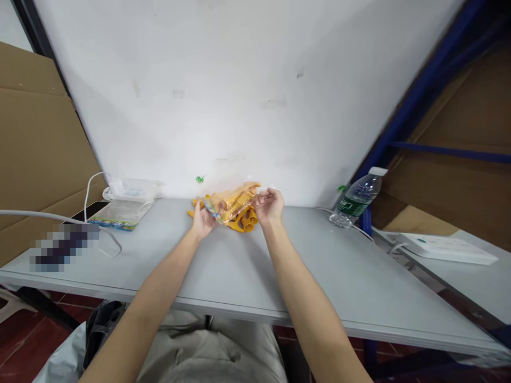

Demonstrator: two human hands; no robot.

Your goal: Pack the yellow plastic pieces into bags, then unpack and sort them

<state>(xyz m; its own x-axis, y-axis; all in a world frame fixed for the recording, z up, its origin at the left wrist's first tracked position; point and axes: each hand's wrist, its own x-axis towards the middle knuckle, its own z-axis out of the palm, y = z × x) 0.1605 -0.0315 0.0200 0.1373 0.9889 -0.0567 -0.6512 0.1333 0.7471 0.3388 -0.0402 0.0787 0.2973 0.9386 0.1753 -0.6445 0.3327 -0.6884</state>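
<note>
Both hands reach to the far side of the grey table [223, 271], near the white wall. My left hand [202, 219] and my right hand [269, 205] each grip one end of a clear plastic bag [230, 202] filled with orange pieces, lifted slightly off the table. Loose orange plastic parts [244, 221] lie on the table just beneath and behind the bag. The fingers of both hands are curled around the bag's edges.
A pile of clear bags [123, 210] with a white charger and cable lies at the back left. A water bottle [356, 198] lies tilted at the back right. A white power strip [447, 248] sits on the neighbouring table. Cardboard stands on both sides.
</note>
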